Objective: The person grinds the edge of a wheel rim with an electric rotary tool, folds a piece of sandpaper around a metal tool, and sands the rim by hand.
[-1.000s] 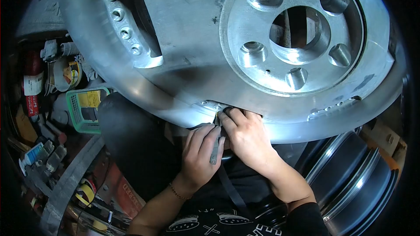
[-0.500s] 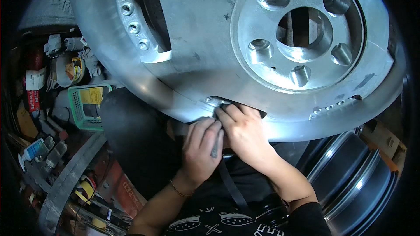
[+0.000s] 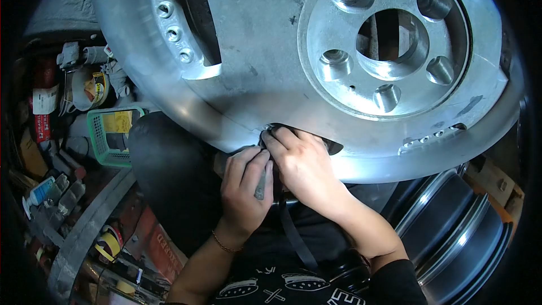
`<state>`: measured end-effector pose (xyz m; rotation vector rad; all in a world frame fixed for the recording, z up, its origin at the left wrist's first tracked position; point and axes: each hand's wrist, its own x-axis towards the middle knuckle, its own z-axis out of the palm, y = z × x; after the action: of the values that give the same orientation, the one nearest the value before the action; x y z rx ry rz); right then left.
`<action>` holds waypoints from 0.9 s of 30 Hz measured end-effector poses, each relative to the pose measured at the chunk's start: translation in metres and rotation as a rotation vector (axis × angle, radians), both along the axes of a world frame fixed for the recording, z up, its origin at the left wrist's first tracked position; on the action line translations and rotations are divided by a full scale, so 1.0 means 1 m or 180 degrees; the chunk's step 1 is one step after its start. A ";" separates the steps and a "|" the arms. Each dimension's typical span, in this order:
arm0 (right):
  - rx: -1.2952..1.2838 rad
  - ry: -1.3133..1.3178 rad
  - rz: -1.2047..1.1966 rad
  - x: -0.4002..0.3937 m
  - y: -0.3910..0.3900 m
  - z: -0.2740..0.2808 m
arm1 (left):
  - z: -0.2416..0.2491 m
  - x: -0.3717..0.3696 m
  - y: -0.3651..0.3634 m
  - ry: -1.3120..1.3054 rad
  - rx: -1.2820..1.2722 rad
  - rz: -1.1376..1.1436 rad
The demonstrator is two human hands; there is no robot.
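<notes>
A large grey metal wheel (image 3: 254, 51) fills the upper part of the view, its round hub with several bolt holes at the right. My left hand (image 3: 245, 178) is closed around a small grey tool (image 3: 260, 186) just below the wheel's lower edge; the tool's far end is hidden. Against the lower slot of the wheel lies my right hand (image 3: 296, 161), its fingers bent into the opening beside the left fingertips. What those fingers pinch is too hidden to name.
A green basket (image 3: 97, 138) and a clear tub (image 3: 84, 90) are at the left. Below them runs a grey metal bar (image 3: 90, 231). Black wheel rims (image 3: 460, 231) stand at the lower right, beside cardboard (image 3: 497, 181).
Both hands have shifted a little to the left along the lower slot, the tool moving with my left hand. More of the slot's right end shows.
</notes>
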<state>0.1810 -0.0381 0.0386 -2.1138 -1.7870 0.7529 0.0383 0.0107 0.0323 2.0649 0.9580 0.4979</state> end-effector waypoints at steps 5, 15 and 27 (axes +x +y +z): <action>0.0034 -0.0173 -0.0062 0.005 -0.019 0.001 | -0.003 0.005 -0.011 -0.0122 -0.0047 -0.0263; 0.0123 -0.0090 -0.0026 0.001 -0.007 0.000 | -0.001 0.002 -0.005 -0.0080 0.0074 -0.0033; 0.0128 0.0043 -0.0085 -0.004 -0.001 -0.001 | -0.004 -0.001 0.000 -0.0101 0.0112 0.0070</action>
<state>0.1768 -0.0388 0.0372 -2.0978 -1.7486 0.7167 0.0370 0.0109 0.0287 2.0737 0.9606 0.5612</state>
